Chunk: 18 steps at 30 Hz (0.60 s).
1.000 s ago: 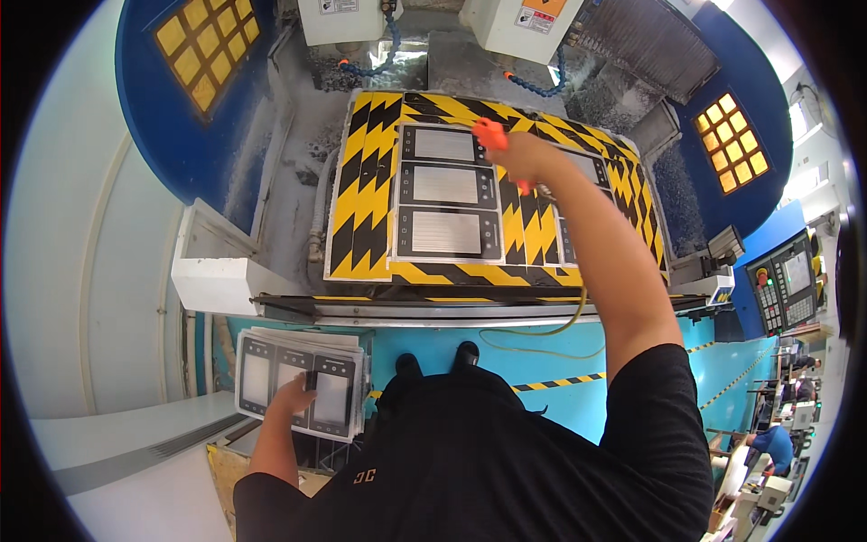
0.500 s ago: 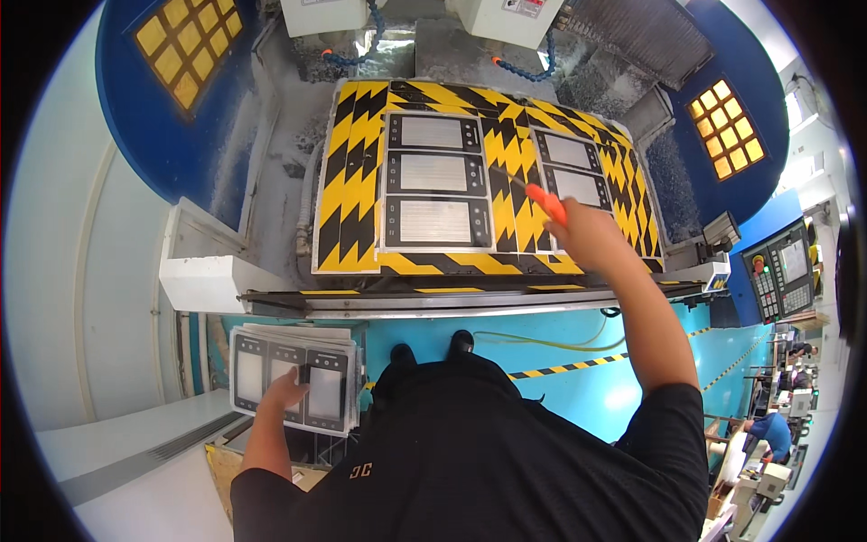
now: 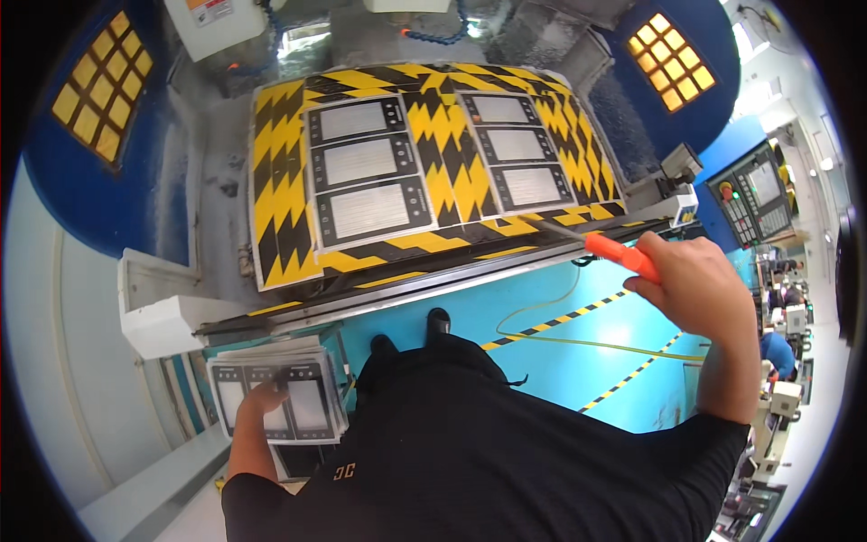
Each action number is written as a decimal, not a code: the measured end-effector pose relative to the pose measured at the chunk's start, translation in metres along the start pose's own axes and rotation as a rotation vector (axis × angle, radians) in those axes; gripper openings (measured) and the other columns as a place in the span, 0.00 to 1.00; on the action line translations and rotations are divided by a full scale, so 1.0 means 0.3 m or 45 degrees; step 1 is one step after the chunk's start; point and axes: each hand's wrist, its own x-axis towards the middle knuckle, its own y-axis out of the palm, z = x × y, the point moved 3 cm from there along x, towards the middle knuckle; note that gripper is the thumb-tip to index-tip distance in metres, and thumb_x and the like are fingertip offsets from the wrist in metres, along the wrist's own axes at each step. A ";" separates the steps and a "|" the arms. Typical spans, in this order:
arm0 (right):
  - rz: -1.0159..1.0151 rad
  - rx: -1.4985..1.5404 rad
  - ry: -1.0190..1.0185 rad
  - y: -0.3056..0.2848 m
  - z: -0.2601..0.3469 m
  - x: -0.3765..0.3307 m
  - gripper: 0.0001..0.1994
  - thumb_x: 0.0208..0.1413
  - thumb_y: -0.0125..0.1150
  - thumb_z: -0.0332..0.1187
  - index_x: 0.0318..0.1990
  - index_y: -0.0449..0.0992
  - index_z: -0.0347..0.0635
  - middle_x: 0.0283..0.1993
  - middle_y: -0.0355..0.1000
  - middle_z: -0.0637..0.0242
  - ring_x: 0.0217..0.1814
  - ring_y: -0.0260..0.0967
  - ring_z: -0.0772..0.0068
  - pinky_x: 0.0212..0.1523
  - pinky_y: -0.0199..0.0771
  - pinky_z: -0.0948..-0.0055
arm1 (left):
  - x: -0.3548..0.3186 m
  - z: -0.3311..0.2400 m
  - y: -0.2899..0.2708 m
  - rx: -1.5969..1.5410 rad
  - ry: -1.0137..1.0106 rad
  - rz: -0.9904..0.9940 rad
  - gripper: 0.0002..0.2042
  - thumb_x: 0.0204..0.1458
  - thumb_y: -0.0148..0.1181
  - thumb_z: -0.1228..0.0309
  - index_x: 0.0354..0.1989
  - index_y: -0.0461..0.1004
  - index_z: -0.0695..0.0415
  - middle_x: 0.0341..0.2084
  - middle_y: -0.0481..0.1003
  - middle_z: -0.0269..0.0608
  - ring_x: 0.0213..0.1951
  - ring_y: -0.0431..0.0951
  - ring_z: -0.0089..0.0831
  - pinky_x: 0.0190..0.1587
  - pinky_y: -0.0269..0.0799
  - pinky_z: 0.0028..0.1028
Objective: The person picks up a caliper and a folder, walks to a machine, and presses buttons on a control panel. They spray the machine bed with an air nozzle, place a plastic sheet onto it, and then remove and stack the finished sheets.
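My right hand (image 3: 694, 275) grips the orange handle of a screwdriver (image 3: 623, 256). Its thin metal shaft points left, over the front edge of a bed (image 3: 280, 172) covered in yellow-and-black striped tape. On that bed lie flat panels with black frames and pale windows: a left column of three (image 3: 361, 163) and a right column of three (image 3: 517, 144). At the lower left, my left hand (image 3: 260, 397) rests on a stack of similar panels (image 3: 309, 405), fingers extended across the top one; their tips are slightly blurred.
The bed sits inside a machine with blue walls (image 3: 167, 135) and yellow windows. Blue coolant hoses (image 3: 433, 37) hang at the back. A control panel (image 3: 751, 197) stands at the right. A yellow hose (image 3: 578, 339) lies on the turquoise floor (image 3: 488, 312). Benches stand far right.
My right hand and the screwdriver have moved from over the right column toward me and right, uncovering its nearest panel. The view has shifted and tilted. My left hand stays on the stack.
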 end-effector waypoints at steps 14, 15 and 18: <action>0.074 0.102 0.386 0.257 -0.283 0.101 0.16 0.56 0.63 0.43 0.41 0.72 0.40 0.35 0.76 0.51 0.40 0.74 0.44 0.41 0.71 0.51 | -0.021 -0.020 -0.033 0.010 -0.005 0.033 0.31 0.47 0.61 0.50 0.52 0.75 0.64 0.51 0.74 0.63 0.57 0.73 0.53 0.58 0.68 0.40; 0.077 0.096 0.433 0.272 -0.320 0.109 0.16 0.56 0.63 0.43 0.42 0.72 0.40 0.36 0.76 0.51 0.42 0.74 0.44 0.42 0.71 0.51 | -0.021 -0.019 -0.033 0.040 -0.053 0.022 0.31 0.46 0.59 0.50 0.50 0.76 0.66 0.50 0.74 0.65 0.56 0.73 0.55 0.58 0.68 0.41; 0.088 0.114 0.503 0.294 -0.412 0.136 0.16 0.57 0.63 0.43 0.43 0.74 0.40 0.38 0.77 0.51 0.44 0.74 0.45 0.45 0.71 0.52 | -0.024 -0.027 -0.038 0.022 -0.033 0.030 0.29 0.46 0.59 0.50 0.47 0.77 0.65 0.48 0.75 0.65 0.55 0.74 0.55 0.57 0.69 0.42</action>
